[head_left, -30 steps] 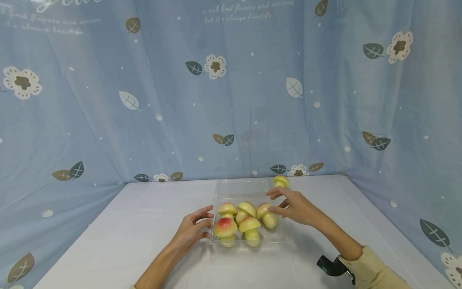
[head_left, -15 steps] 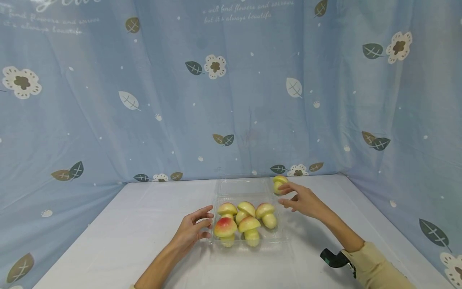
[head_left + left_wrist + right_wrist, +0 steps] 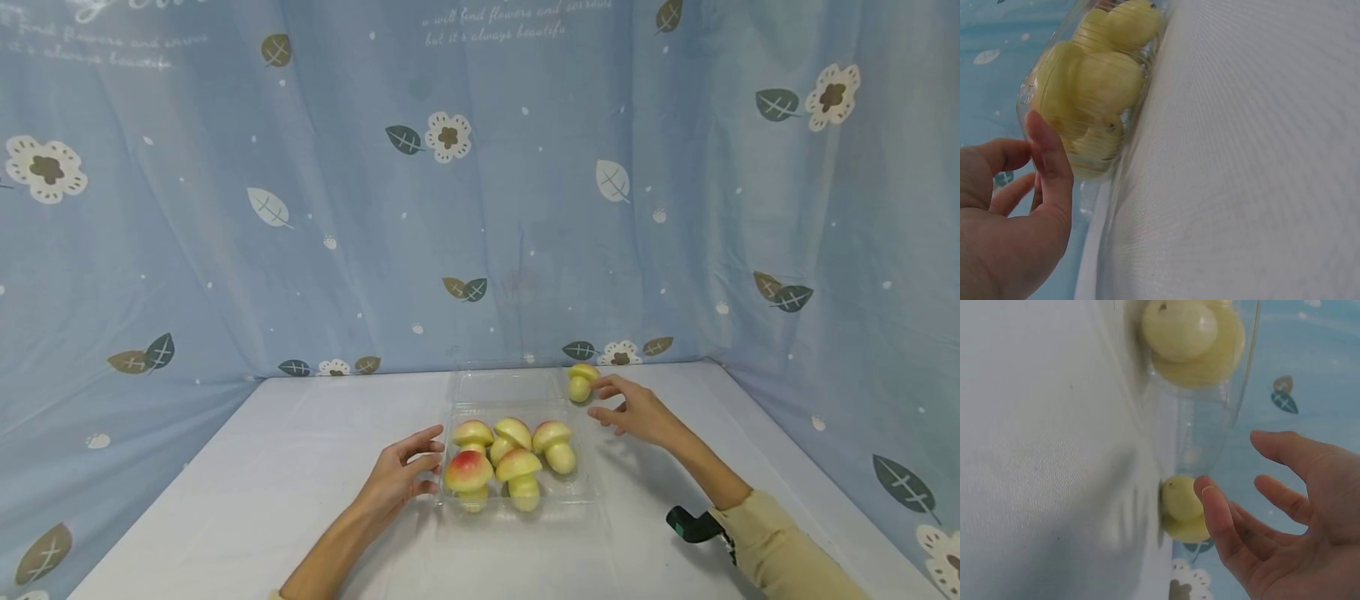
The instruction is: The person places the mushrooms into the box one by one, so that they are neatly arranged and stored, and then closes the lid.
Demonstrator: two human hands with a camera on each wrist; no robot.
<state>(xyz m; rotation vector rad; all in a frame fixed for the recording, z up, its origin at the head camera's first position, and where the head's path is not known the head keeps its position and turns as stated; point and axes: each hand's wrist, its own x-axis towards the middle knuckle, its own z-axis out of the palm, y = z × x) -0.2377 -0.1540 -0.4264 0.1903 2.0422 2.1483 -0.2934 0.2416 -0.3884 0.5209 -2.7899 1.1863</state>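
Note:
A clear plastic clamshell box (image 3: 585, 492) stands on the table with its lid (image 3: 508, 387) folded back. Inside it sit several toy mushrooms, yellow-green with reddish caps, such as one at the front left (image 3: 468, 472) and one at the right (image 3: 555, 446). My left hand (image 3: 401, 475) is at the box's left side, its relaxed fingers (image 3: 1050, 156) right at the rim in the left wrist view. Another mushroom (image 3: 581, 383) stands outside, right of the lid. My right hand (image 3: 633, 412) is just to the right of it, fingers loosely spread, holding nothing.
A white cloth (image 3: 300, 467) covers the table. Blue curtains (image 3: 525, 208) with flowers and leaves close off the back and sides. A black device (image 3: 693, 525) is fixed at the right sleeve (image 3: 780, 542).
My right hand has let go of the mushroom at the right of the box and moved back and right to the one outside. My left hand stays in place.

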